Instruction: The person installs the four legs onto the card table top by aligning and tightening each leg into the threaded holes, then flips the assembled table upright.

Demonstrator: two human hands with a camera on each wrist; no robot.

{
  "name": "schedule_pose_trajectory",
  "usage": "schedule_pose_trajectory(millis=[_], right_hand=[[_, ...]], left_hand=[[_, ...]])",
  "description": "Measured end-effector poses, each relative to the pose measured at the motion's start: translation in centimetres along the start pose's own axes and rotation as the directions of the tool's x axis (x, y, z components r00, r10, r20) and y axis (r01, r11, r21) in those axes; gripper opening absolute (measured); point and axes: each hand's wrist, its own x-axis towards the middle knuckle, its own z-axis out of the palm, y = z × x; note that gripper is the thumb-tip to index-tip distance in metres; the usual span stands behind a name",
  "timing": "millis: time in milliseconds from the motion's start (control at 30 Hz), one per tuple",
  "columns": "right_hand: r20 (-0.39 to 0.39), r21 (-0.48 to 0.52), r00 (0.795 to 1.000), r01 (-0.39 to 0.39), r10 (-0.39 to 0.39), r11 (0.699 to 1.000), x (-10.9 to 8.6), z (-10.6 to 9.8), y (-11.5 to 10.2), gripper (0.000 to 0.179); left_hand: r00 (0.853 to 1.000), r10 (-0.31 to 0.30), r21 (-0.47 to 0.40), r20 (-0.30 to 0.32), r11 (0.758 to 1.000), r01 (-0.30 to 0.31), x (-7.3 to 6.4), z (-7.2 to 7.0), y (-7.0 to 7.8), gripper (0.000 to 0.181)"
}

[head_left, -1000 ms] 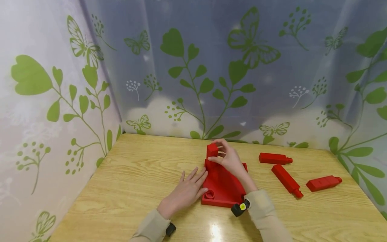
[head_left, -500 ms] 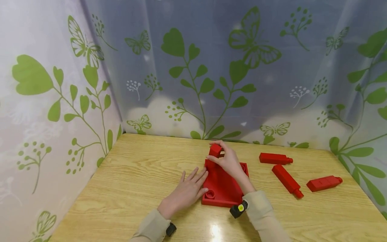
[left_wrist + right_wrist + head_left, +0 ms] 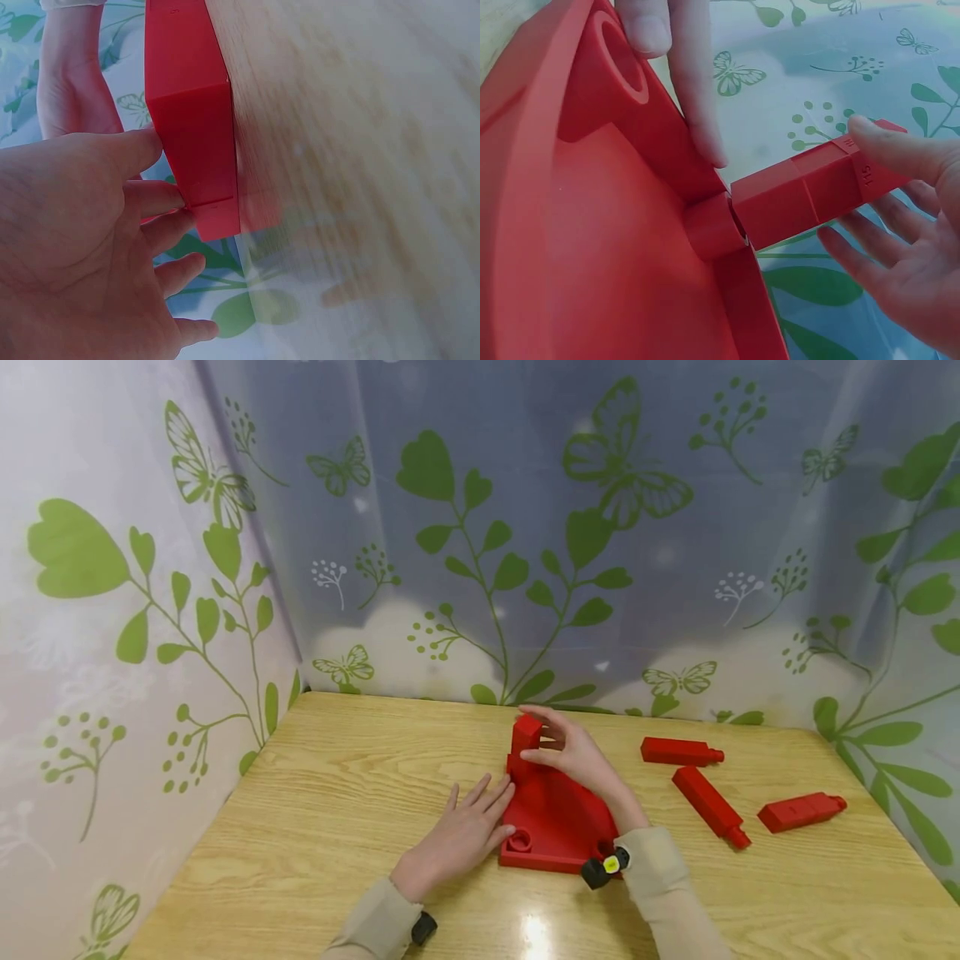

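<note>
A shallow red square tray with raised edges and round corner sockets lies on the table. At its far left corner stands a square red peg, upright, its lower end right at the corner socket in the right wrist view. My right hand grips this peg, thumb on one face and fingers curled round the other side. Numbers are moulded on the peg. My left hand has its fingers straight, with thumb and fingertips against the tray's left side.
To the right of the tray lie a red peg at the back, a slanted red peg in front of it, and another red peg farther right. Each has a narrow round end. A patterned curtain closes off the back of the table.
The peg in my right hand tilted and turned, then came back upright, slightly left. My right hand has shifted and rotated round it, wrist now farther right. The left hand stays put.
</note>
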Motion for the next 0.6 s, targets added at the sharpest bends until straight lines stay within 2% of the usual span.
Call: schedule_pose_trajectory(millis=[133,267,467,600], right_hand=[[-0.030,-0.012,1.000,0.006,-0.006,1.000,-0.1,0.3,0.0,0.063],[-0.092,-0.054,0.996,-0.002,-0.003,0.999,0.0,0.8,-0.1,0.060],[-0.197,-0.129,0.980,-0.043,0.017,0.991,0.1,1.8,0.1,0.055],[-0.244,-0.200,0.970,-0.049,-0.001,0.979,0.2,2.3,0.1,0.052]], left_hand=[[1.000,0.004,-0.007,0.000,1.000,-0.004,-0.1,-0.1,0.0,0.060],[1.000,0.004,-0.012,0.002,1.000,-0.004,-0.1,-0.2,0.1,0.060],[1.000,0.002,-0.010,0.005,1.000,-0.002,0.0,-0.3,0.1,0.061],[1.000,0.003,-0.004,0.001,1.000,-0.003,-0.1,-0.3,0.2,0.060]])
